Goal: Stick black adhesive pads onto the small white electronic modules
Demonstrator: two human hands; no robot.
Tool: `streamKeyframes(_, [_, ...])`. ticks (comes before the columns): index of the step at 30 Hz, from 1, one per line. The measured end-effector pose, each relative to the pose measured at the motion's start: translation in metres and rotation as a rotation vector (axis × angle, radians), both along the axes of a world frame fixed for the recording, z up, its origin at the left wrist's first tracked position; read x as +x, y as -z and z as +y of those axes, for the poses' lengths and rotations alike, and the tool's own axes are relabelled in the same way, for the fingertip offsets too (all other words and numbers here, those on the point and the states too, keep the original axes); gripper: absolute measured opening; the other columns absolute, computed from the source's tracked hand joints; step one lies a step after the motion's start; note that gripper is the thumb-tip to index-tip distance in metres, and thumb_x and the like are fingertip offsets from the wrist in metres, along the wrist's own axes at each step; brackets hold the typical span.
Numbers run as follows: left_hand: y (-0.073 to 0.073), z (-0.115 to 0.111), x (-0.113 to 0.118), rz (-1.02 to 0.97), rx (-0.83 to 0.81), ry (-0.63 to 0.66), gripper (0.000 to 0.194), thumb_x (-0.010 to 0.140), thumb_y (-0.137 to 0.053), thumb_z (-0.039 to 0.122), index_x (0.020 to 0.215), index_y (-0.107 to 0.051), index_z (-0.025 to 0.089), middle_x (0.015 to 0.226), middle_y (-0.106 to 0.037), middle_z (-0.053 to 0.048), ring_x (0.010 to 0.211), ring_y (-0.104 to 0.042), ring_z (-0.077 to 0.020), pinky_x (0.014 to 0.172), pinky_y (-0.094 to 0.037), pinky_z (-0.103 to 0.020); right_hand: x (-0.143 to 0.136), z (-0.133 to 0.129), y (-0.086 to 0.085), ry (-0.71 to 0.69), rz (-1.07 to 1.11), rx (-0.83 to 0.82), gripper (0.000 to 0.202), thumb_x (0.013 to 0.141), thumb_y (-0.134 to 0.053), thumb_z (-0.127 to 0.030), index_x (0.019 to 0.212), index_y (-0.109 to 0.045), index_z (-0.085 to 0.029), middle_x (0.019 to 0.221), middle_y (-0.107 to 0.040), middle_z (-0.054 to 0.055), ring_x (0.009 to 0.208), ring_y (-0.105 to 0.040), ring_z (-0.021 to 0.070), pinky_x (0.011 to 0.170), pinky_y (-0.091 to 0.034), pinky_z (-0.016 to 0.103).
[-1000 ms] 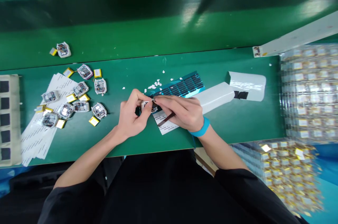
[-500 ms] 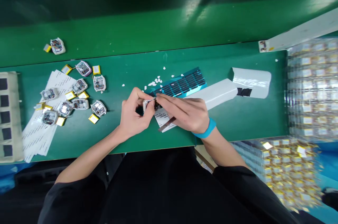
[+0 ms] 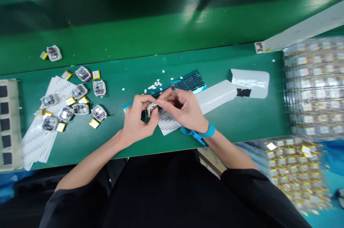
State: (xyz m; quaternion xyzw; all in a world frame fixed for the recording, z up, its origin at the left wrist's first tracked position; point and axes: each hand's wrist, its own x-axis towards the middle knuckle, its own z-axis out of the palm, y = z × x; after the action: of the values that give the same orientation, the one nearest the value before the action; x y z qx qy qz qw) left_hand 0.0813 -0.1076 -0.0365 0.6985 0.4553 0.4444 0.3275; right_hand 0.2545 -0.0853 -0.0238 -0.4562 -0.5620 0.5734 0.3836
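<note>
Left hand (image 3: 139, 118) pinching white-cased device (image 3: 151, 109); device sits off its fingertips, rightward, between both hands, left nearer. Long axis can't tell, fingers cover it. Right hand (image 3: 186, 109) grasps dark slim tool (image 3: 174, 93), upright-ish across the fingers; its fingertips meet device's upper right edge, contact unclear. Printed sheet (image 3: 168, 124) just right, below. Farther: blue sheet (image 3: 200, 89) with black strips, slanting up rightward.
</note>
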Motion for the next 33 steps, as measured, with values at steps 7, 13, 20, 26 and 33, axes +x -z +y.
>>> streamKeyframes(7, [-0.008, -0.013, 0.001, 0.105, 0.061, 0.003, 0.017, 0.098, -0.068, 0.017, 0.113, -0.062, 0.021, 0.091, -0.081, 0.001, 0.073, -0.077, -0.0118, 0.068, -0.058, -0.021, 0.010, 0.005, -0.005, 0.088, 0.060, 0.025, 0.048, 0.098, -0.065, -0.061, 0.075, -0.072, -0.020, 0.054, -0.061, -0.003, 0.041, -0.044, 0.0072, 0.042, -0.033, 0.025])
streamKeyframes(13, [0.001, -0.060, 0.004, 0.382, 0.203, 0.244, 0.010, 0.102, -0.058, 0.010, 0.103, -0.064, 0.018, 0.117, -0.083, -0.012, 0.118, -0.077, -0.0290, 0.105, -0.060, -0.049, 0.040, 0.005, -0.014, 0.301, 0.054, 0.322, 0.055, 0.104, -0.057, -0.057, 0.065, -0.074, -0.022, 0.063, -0.070, 0.002, 0.059, -0.061, 0.0135, 0.054, -0.049, 0.027])
streamKeyframes(20, [0.010, -0.069, -0.022, 0.359, 0.057, 0.269, 0.020, 0.102, -0.057, 0.009, 0.114, -0.067, 0.022, 0.121, -0.082, -0.007, 0.123, -0.076, -0.0253, 0.114, -0.055, -0.050, 0.069, -0.010, 0.011, -0.075, -0.125, 0.059, 0.042, 0.097, -0.070, -0.058, 0.085, -0.081, -0.019, 0.075, -0.080, 0.005, 0.059, -0.073, 0.0149, 0.059, -0.064, 0.027])
streamKeyframes(26, [0.011, -0.065, -0.027, 0.388, 0.062, 0.284, 0.020, 0.103, -0.057, 0.011, 0.117, -0.065, 0.023, 0.127, -0.081, -0.007, 0.123, -0.075, -0.0251, 0.114, -0.052, -0.052, 0.071, -0.020, 0.033, -0.028, -0.145, 0.036, 0.043, 0.097, -0.070, -0.054, 0.078, -0.078, -0.017, 0.078, -0.081, 0.007, 0.060, -0.076, 0.0142, 0.058, -0.065, 0.023])
streamKeyframes(33, [0.013, -0.061, -0.014, 0.489, 0.072, 0.261, 0.017, 0.101, -0.057, 0.009, 0.108, -0.065, 0.023, 0.139, -0.075, -0.008, 0.120, -0.072, -0.0267, 0.106, -0.056, -0.050, 0.068, -0.023, 0.033, -0.018, -0.171, 0.085, 0.036, 0.098, -0.069, -0.050, 0.090, -0.082, -0.017, 0.077, -0.082, 0.006, 0.059, -0.074, 0.0130, 0.054, -0.061, 0.021])
